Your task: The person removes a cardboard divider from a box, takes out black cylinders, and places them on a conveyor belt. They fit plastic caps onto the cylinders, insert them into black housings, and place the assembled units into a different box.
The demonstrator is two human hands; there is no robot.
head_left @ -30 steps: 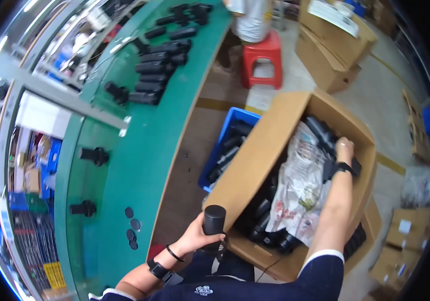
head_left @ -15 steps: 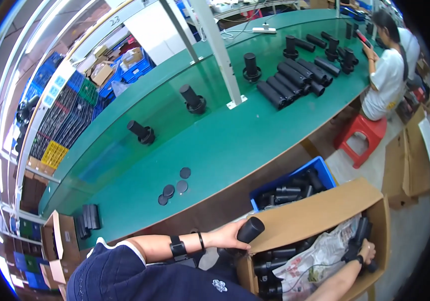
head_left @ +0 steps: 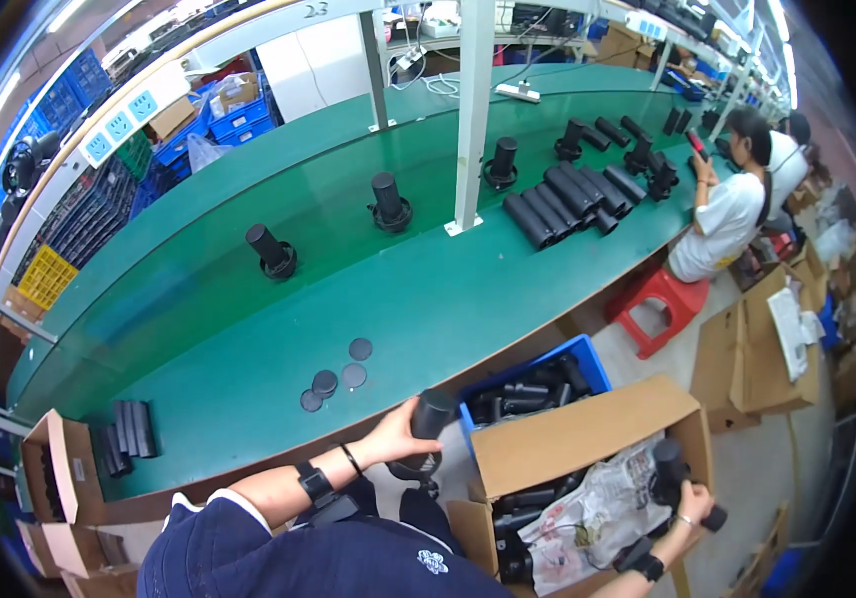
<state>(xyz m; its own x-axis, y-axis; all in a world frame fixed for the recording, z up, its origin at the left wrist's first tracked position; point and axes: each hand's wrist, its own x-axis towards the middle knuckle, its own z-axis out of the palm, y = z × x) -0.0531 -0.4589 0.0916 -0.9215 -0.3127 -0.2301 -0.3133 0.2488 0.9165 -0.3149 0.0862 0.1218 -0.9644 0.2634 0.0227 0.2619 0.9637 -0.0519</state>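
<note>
My left hand is wrapped round a black cylinder-shaped part with a wider collar at its lower end, held beside the near edge of the green bench. My right hand grips a black tubular part over the right end of an open cardboard box. Inside that box lie more black parts and a crumpled white plastic bag. On the bench, several thin black discs lie in front of me.
Behind the box stands a blue bin of black parts. Cylinders on ring bases stand along the bench, with a pile of black tubes farther right. A co-worker sits on a red stool. A white post rises from the bench.
My left hand has raised its black cylinder up and left, clear of the box, so its collar shows. My right hand still grips its part, now at the box's right edge. The view has shifted.
</note>
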